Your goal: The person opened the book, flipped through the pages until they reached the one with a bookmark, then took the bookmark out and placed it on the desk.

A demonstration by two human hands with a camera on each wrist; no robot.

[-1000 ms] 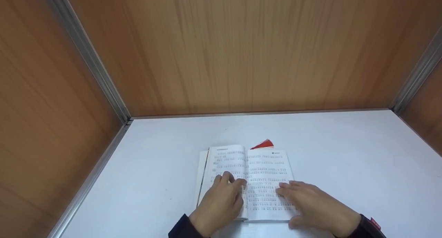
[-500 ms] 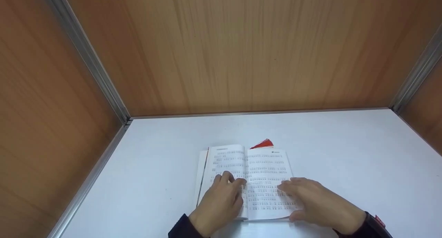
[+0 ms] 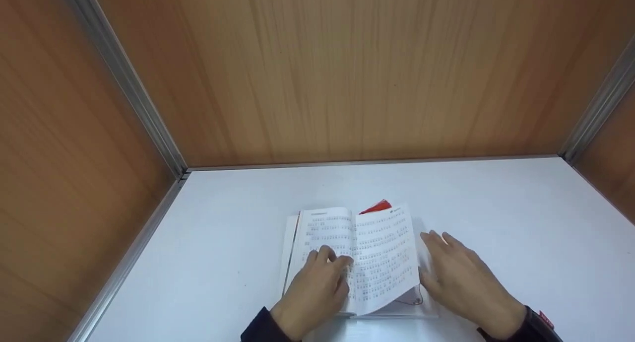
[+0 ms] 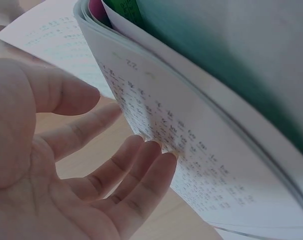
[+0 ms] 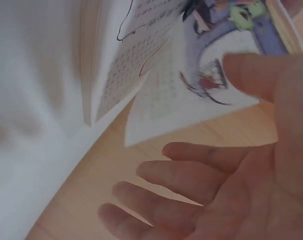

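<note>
Here your right wrist view is blurred, so the print on the lifted page (image 3: 384,262) can't be read. Your left hand (image 3: 317,287) lies flat with straight fingers pressing the open book (image 3: 327,233), gripping nothing. Your right hand (image 3: 459,280) rests open just beside the book's right edge, thumb at the raised page, which stands between your hands.

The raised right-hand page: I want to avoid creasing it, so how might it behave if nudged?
The page is probably floppy: it curves upward unsupported beside the right hand. It likely weighs little and may flop over. The left hand rests on the book, so that probably won't slide.
</note>
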